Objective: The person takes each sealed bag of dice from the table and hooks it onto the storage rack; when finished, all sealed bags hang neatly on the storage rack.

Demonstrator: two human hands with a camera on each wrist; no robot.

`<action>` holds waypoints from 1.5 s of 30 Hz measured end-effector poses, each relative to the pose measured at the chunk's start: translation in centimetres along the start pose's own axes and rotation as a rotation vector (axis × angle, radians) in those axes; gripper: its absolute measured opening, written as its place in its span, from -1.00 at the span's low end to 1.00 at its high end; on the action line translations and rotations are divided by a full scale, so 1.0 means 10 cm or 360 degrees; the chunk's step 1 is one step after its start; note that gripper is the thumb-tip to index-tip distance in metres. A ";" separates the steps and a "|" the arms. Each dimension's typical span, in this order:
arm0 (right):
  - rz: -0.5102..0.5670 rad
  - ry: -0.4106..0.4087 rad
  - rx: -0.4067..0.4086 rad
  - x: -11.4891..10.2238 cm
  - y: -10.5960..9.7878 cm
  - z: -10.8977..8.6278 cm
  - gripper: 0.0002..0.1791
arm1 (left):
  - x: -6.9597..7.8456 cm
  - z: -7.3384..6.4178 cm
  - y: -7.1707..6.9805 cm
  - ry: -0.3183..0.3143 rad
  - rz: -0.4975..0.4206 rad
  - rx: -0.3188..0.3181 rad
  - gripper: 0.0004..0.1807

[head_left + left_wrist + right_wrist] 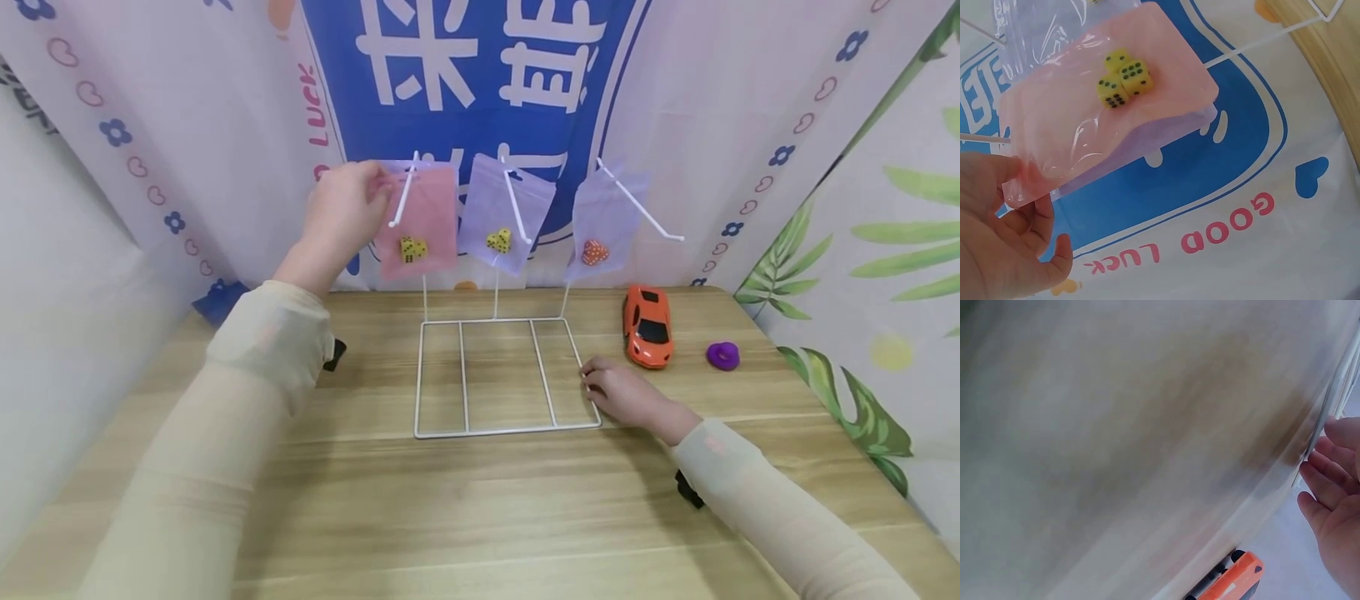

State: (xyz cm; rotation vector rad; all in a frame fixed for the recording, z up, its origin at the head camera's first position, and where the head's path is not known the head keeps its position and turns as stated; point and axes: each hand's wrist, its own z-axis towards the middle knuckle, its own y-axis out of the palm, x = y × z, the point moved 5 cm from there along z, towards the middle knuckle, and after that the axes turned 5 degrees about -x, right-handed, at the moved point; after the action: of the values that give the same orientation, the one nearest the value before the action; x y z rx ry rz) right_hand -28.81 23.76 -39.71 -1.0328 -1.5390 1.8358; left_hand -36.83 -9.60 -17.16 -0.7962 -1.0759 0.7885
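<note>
My left hand [345,204] pinches the top corner of a pink zip bag [438,200] at the left hook of a white wire display rack [462,375]. Yellow dice [1124,78] show through this bag, and a lavender bag [1166,131] lies behind it. On the middle hook hangs a lavender bag [480,196] with yellow dice [498,241]. Another lavender bag [622,204], with orange dice [596,252], is on the right hook. My right hand [622,392] holds the right bar of the rack's base between thumb and fingers.
An orange toy car [649,327] stands right of the rack on the wooden table [450,517]. Beside it lies a small purple ring-shaped thing [723,356]. A blue object [219,302] sits at the far left edge. A printed cloth [675,108] hangs behind the rack.
</note>
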 end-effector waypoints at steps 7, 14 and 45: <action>0.0003 -0.0037 -0.0021 -0.04 0.03 0.08 -0.81 | -0.09 -0.02 -0.04 -0.0066 0.0029 0.0008 -0.63; 0.0022 -0.0074 -0.0053 -0.08 0.05 0.15 -0.81 | -0.23 -0.12 -0.06 -0.0128 -0.0030 0.0070 -0.61; -0.0112 0.0325 0.0011 -0.11 -0.53 0.54 0.00 | -0.64 -0.82 1.29 -0.0037 0.0409 -0.0542 0.00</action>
State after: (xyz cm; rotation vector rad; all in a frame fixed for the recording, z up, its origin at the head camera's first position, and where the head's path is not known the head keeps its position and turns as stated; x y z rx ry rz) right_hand -32.99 20.97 -33.96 -1.1115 -1.4281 1.6325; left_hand -32.90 -10.16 -33.21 -1.2349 -1.1591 0.8410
